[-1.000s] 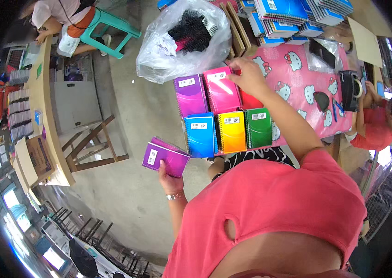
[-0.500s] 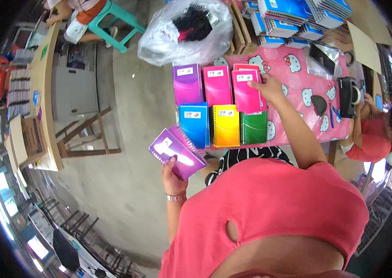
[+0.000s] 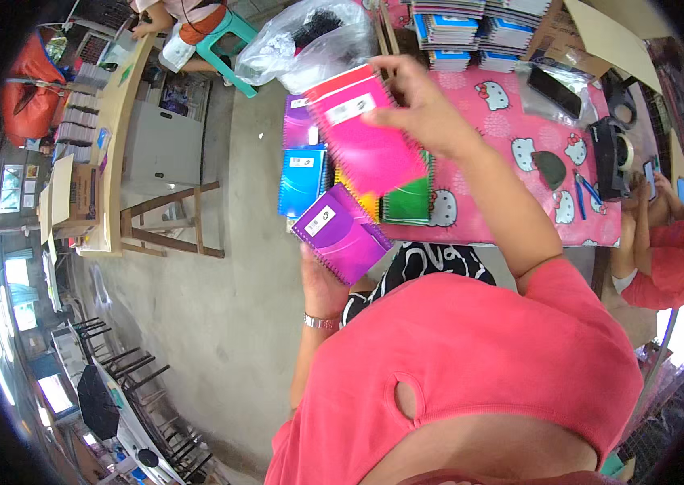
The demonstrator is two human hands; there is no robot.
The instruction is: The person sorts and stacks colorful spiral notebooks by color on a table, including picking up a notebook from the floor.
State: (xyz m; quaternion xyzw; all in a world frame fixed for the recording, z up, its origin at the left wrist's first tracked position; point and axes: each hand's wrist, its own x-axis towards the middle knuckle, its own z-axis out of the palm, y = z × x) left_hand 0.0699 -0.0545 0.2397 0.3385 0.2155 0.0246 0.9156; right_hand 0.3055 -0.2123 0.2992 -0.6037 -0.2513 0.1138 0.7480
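Observation:
My left hand (image 3: 322,284) is closed on a purple spiral notebook (image 3: 351,242), tilted in front of the table's near edge; whether more lie under it I cannot tell. My right hand (image 3: 416,111) grips a pink spiral notebook (image 3: 370,145), raised above the table, with the top strip of a red notebook (image 3: 340,82) showing behind it. Beneath them on the table lie a blue notebook (image 3: 301,184), a green notebook (image 3: 408,200), a mostly covered yellow notebook (image 3: 370,204) and another purple notebook (image 3: 296,123).
Stacks of spiral notebooks (image 3: 448,36) stand at the back of the pink-covered table (image 3: 471,170). Pliers (image 3: 580,194), a dark green pouch (image 3: 550,170) and a tape dispenser (image 3: 612,158) sit at right. A clear plastic bag (image 3: 277,56) stands behind. Another person (image 3: 669,259) sits at right.
My right hand has lifted the pink and red notebooks off the table and brought them left, toward my left hand. The purple notebook in my left hand has turned and moved slightly right and up.

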